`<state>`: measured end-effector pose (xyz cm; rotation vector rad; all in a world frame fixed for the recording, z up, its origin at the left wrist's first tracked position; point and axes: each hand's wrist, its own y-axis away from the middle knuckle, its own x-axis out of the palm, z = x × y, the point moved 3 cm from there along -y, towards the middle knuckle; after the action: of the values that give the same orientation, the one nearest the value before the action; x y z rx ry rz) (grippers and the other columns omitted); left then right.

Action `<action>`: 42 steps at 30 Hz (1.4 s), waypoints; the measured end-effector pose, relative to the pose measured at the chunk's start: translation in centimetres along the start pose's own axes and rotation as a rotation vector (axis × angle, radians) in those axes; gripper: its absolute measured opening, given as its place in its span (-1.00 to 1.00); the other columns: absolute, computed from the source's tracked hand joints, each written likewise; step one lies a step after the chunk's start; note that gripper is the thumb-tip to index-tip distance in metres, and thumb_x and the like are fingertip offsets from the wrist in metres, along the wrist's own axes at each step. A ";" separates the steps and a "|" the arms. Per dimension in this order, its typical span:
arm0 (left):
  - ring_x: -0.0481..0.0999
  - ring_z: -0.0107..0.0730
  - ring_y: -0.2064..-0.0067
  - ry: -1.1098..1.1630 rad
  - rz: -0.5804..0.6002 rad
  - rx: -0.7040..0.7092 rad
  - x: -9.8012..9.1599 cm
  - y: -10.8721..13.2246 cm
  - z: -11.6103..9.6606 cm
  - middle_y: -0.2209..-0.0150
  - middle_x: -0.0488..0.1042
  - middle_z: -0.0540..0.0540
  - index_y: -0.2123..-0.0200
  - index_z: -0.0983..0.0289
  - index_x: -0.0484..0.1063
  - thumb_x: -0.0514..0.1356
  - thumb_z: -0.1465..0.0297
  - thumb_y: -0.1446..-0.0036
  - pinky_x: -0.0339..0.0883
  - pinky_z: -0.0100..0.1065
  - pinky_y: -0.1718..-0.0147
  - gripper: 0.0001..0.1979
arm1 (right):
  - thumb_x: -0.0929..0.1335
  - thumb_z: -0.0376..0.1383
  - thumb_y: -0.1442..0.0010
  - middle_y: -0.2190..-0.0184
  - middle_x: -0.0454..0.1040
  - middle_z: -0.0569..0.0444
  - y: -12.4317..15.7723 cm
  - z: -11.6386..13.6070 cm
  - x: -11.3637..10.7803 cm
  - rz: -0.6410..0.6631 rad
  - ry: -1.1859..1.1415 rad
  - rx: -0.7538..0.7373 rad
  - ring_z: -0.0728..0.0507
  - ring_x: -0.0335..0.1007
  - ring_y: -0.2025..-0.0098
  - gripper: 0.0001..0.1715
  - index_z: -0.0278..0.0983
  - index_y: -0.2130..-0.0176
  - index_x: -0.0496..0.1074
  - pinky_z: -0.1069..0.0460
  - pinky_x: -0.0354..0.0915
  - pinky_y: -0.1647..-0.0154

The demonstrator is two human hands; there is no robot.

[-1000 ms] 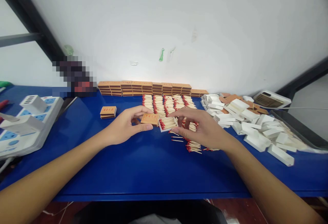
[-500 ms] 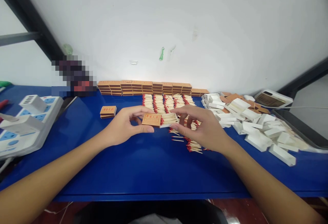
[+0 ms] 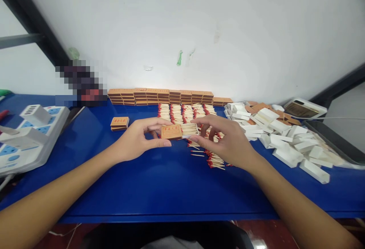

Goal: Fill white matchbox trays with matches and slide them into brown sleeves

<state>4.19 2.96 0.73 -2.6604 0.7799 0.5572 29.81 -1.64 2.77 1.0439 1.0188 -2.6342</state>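
My left hand pinches an orange matchbox sleeve just above the blue table. My right hand grips the white tray of matches, which sits about halfway inside the sleeve. Loose red-tipped matches lie on the table under and in front of my right hand. Neat bundles of matches lie in rows just behind both hands.
A row of stacked orange matchboxes lines the wall. A small stack of matchboxes sits left of my hands. A heap of white trays and orange sleeves fills the right. A white power strip lies far left. A phone rests at the far right.
My right hand has pushed the tray of matches leftward, further into the sleeve held by my left hand. Both hands rose slightly.
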 end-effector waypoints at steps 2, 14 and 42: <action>0.67 -0.25 0.19 -0.016 -0.006 0.011 0.1 0.0 0.0 0.05 0.72 0.15 -0.10 0.22 0.57 0.49 0.13 -0.12 0.56 -0.28 0.21 -0.47 | 0.48 -0.05 -0.38 0.33 0.59 0.08 0.0 -0.1 0.1 0.008 -0.006 0.003 -0.05 0.49 0.42 -0.64 -0.18 -0.06 0.57 0.04 0.46 0.48; 0.67 -0.17 0.05 -0.068 -0.013 0.077 0.3 0.3 0.1 -0.01 0.69 0.12 -0.14 0.17 0.58 0.51 0.12 -0.13 0.54 -0.25 0.05 -0.45 | 0.54 -0.05 -0.31 0.28 0.63 0.07 0.6 -0.3 1.9 -0.014 -0.150 0.045 -0.06 0.55 0.38 -0.57 -0.15 -0.10 0.61 0.04 0.53 0.42; 0.57 -0.04 0.07 -0.890 0.055 0.031 -8.7 0.3 -0.4 0.12 0.64 0.16 0.12 0.16 0.62 0.26 -0.13 -0.22 0.37 -0.17 0.05 -0.50 | 0.37 -0.27 -0.47 -0.48 0.22 -0.04 1.8 1.5 3.7 0.085 -0.160 0.103 -0.20 0.50 -0.21 -0.38 0.04 -0.43 0.32 -0.12 0.66 -0.01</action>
<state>-2.60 6.38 4.92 -2.0107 0.5558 1.5536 26.88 -3.54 0.18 0.8579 0.7957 -2.6741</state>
